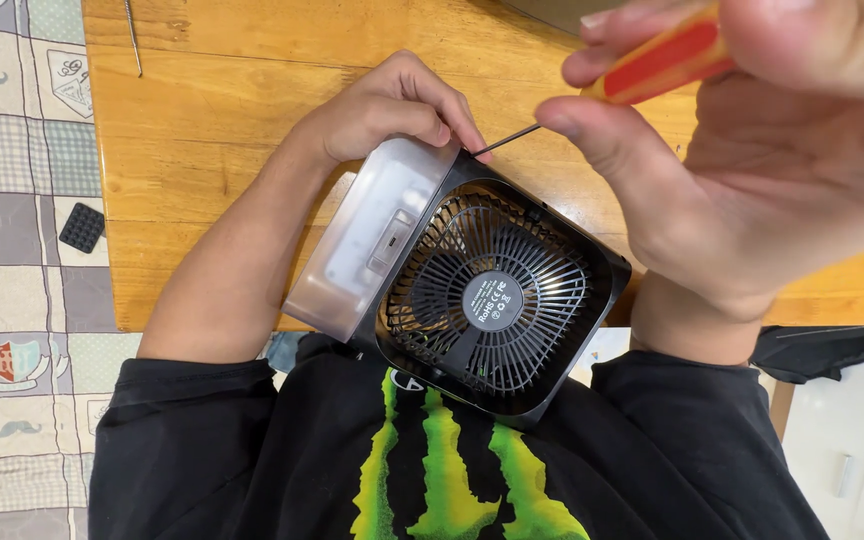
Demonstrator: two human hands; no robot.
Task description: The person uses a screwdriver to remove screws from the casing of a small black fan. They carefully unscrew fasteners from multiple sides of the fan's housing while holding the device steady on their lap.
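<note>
Left hand [392, 110] grips black desk fan [492, 295] at worktop [212, 120] near edge; right hand [752, 150] fingers pinch red-yellow screwdriver [652, 65], tip at fan's corner.

Fan [492, 300] housing of black plastic, smooth with slight sheen, grille of thin moulded ribs, translucent frosted matt plastic base [367, 235], screwdriver [652, 62] with glossy red-and-yellow plastic handle and thin bare metal shaft, table [202, 110] of varnished wood, semi-gloss, black matt cloth shirt [252, 460].

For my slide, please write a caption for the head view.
Left hand steadies a black desk fan while right hand holds a screwdriver at its corner.
</note>
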